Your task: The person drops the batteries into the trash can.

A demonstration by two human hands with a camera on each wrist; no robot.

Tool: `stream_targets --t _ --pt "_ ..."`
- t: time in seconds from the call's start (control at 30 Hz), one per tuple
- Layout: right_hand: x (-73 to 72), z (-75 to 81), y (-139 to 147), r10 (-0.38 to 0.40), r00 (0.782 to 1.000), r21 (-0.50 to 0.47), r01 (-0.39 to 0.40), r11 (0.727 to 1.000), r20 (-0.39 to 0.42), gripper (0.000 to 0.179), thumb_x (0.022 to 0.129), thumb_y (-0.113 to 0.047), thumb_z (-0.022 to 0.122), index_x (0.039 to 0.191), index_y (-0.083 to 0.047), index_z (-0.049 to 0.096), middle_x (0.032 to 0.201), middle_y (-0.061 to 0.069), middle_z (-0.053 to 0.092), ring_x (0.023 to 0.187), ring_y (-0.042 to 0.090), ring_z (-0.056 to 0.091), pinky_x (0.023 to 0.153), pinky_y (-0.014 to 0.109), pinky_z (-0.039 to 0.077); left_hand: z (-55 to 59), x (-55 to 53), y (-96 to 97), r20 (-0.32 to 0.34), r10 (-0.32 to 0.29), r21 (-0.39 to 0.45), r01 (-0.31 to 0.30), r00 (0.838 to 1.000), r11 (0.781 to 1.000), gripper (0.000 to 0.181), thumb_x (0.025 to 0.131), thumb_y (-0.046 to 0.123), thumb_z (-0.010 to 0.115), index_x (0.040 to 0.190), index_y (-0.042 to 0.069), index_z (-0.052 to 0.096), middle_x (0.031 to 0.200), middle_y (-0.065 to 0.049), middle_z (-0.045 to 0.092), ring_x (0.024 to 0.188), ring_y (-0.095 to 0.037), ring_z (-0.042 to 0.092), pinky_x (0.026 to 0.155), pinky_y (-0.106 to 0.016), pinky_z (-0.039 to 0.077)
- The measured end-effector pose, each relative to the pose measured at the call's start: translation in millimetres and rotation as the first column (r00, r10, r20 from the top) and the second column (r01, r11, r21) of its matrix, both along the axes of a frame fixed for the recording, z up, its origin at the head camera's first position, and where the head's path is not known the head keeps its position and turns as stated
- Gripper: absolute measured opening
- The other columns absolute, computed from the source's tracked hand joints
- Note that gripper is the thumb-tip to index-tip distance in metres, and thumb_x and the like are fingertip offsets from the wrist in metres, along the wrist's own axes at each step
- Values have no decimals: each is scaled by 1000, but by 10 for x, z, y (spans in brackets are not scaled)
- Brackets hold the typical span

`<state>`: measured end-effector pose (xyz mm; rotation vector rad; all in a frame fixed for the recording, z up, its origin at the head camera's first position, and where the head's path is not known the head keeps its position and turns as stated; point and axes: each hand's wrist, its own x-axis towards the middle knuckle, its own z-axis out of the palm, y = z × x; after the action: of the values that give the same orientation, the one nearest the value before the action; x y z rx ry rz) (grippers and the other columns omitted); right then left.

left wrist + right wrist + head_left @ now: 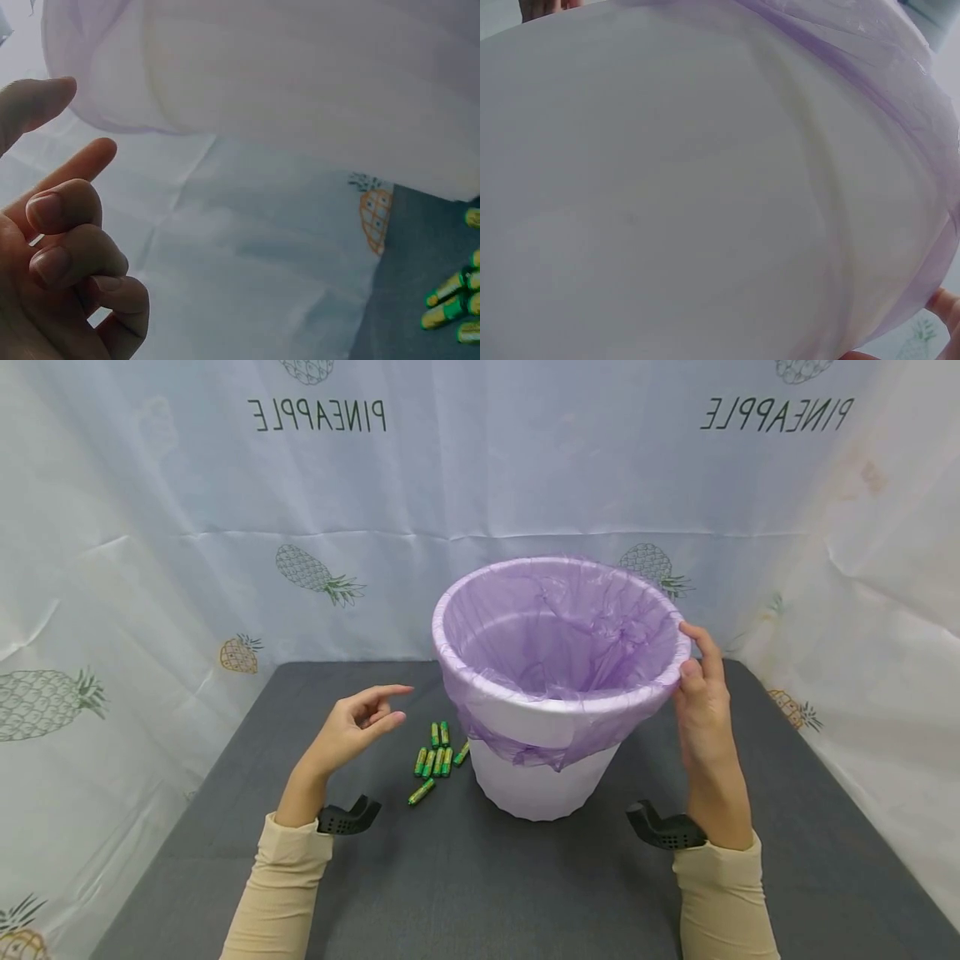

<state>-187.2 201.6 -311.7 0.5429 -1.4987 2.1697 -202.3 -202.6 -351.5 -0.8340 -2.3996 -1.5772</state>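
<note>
A white trash can [543, 789] stands on the dark table, lined with a thin purple garbage bag [517, 647] whose edge is folded down over the rim. With thumb and fingers my right hand [705, 710] grips the rim and bag at the right side; in the right wrist view only fingertips [946, 309] show past the can's wall. My left hand [351, 725] hovers left of the can, holding nothing. Its index finger and thumb stretch out apart, while the other fingers [79, 255] curl loosely. Several green and yellow batteries [439, 762] lie between that hand and the can.
One battery [422, 792] lies apart, nearer the front. The grey-black table [480, 893] reaches back to a white curtain [480, 468] printed with pineapples, which also hangs along both sides. A black wrist camera mount [348, 817] sits at each cuff.
</note>
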Motion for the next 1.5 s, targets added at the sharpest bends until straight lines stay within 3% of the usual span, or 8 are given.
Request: stream_targets --t 0.77,1.07,1.33,1.5 --pt "5 -4 17 8 1000 32 -8 999 3 54 92 -37 64 138 -18 43 105 -3 59 95 6 58 89 19 43 -569 -184 -204 191 -34 -81 50 981 995 35 95 11 60 129 3 57 66 8 37 53 -3 28 51 -26 31" --pt "3 -2 10 -9 1000 27 9 1000 11 57 91 -39 65 138 -17 44 106 -2 60 95 6 59 90 20 42 -767 -259 -240 235 -37 -153 75 971 985 39 92 13 65 127 -1 58 66 6 34 54 0 25 51 -22 29" --pt "-3 -11 11 -12 1000 23 11 1000 12 56 90 -39 66 138 -17 44 109 -2 60 98 6 59 91 20 42 -892 -301 -233 267 -28 -221 90 963 971 45 89 12 68 128 -7 55 67 3 34 55 1 26 54 -21 31" --pt "-2 -10 11 -17 1000 24 17 1000 16 56 90 -39 66 137 -17 45 106 -2 60 96 6 58 90 20 43 -887 -302 -213 289 -1 -269 83 957 960 46 87 11 70 128 -6 56 69 0 36 57 -1 28 58 -20 32"
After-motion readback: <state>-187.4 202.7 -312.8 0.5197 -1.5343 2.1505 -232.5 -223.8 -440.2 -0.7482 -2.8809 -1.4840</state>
